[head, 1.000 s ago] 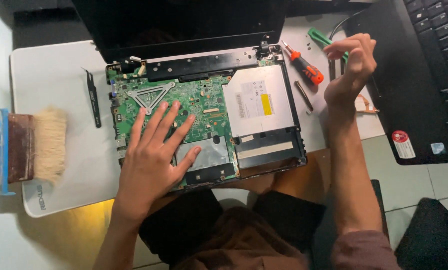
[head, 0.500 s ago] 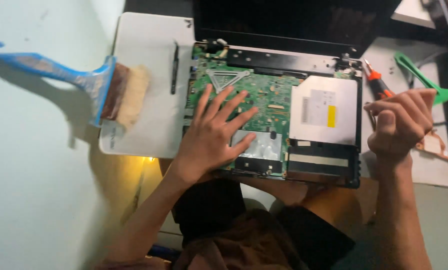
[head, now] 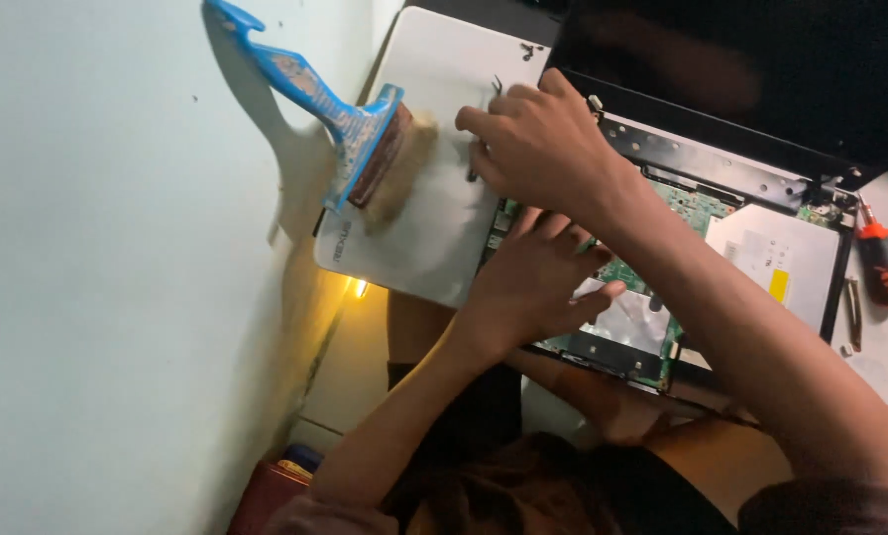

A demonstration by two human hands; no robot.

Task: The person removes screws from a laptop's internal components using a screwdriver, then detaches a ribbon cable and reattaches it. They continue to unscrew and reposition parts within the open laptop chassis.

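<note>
— Tweezers (head: 486,134), thin and dark, lie on the white board (head: 434,228) at the far left of the opened laptop (head: 702,258). The right hand (head: 543,149) has crossed over and its fingers are curled down around them, seemingly pinching them, though the grip itself is hidden.

— And the left hand (head: 533,287)?

— Spread flat, palm down, pressing on the green circuit board (head: 682,203) nearer the body. It holds nothing.

— What worries you?

— The crossed arms, mostly. I'd judge the right forearm could drag over exposed parts, and a hard press from the left palm might flex the circuit board or smear it.

— The tweezers themselves?

— Their points are metal; if they slip, they could scratch a trace. The blue-handled brush (head: 350,129) lies just left of them, overhanging the white board's edge, so a nudge might knock it off. The orange screwdriver (head: 885,267) sits well apart on the right.
</note>
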